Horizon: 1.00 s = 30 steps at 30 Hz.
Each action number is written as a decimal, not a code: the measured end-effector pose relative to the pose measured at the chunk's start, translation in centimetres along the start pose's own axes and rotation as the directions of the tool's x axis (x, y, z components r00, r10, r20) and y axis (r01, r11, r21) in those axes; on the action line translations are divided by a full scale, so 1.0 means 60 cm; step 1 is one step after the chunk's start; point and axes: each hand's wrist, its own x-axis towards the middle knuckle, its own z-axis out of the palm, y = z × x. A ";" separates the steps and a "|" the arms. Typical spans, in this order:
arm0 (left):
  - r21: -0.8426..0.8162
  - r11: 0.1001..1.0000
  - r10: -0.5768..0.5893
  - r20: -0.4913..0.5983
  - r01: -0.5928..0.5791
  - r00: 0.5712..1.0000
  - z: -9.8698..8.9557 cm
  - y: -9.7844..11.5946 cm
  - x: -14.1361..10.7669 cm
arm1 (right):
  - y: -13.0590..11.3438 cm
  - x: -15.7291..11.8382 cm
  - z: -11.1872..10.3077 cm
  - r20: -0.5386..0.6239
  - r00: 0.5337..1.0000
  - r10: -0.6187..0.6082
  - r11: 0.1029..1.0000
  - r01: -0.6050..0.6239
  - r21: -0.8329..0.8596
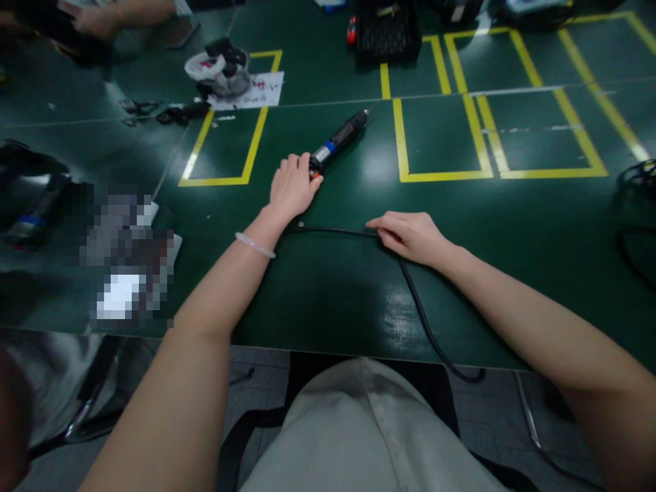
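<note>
My left hand is closed around the rear end of an electric screwdriver, which lies at a slant on the green table with its tip pointing up and right. The screwdriver has a black body with a silver and blue band. To the right, my right hand pinches a black cable. From these fingers the cable runs left toward my left wrist, and its other part bends down over the table's front edge. A small round metal piece lies just above the cable near my left wrist.
Yellow tape outlines mark the green table. A black tray stands at the back. At back left, a white-and-black device sits by a paper sheet. A co-worker's hand shows top left. Dark cables lie right.
</note>
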 end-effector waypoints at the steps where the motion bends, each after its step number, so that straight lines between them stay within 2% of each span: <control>1: 0.001 0.999 -0.034 -0.010 0.034 0.999 0.003 -0.015 0.016 | 0.001 0.000 0.000 0.003 1.000 0.001 1.000 -0.001 -0.001; 7: -0.030 0.978 -0.208 -0.025 0.207 0.978 0.017 -0.086 0.089 | 0.003 0.001 0.001 0.016 1.000 -0.006 1.000 0.006 -0.007; 10: 0.000 0.959 -0.284 -0.046 0.284 0.958 0.021 -0.101 0.108 | 0.003 0.002 0.001 0.017 1.000 0.007 1.000 -0.007 -0.017; 14: 0.007 0.928 -0.370 -0.087 0.372 0.925 0.029 -0.104 0.121 | 0.004 0.002 0.001 0.021 1.000 0.014 1.000 -0.013 -0.009; 19: 0.005 0.926 -0.373 -0.129 0.377 0.919 0.037 -0.104 0.129 | 0.003 0.002 0.004 0.025 0.999 0.021 1.000 -0.021 0.018; 25: -0.047 0.957 -0.290 -0.169 0.286 0.942 0.040 -0.116 0.134 | 0.003 0.004 0.005 0.020 0.999 0.043 0.998 -0.044 0.049; 30: -0.040 0.937 -0.348 -0.172 0.347 0.921 0.038 -0.109 0.130 | 0.003 0.005 0.005 0.012 0.999 0.052 0.997 -0.052 0.051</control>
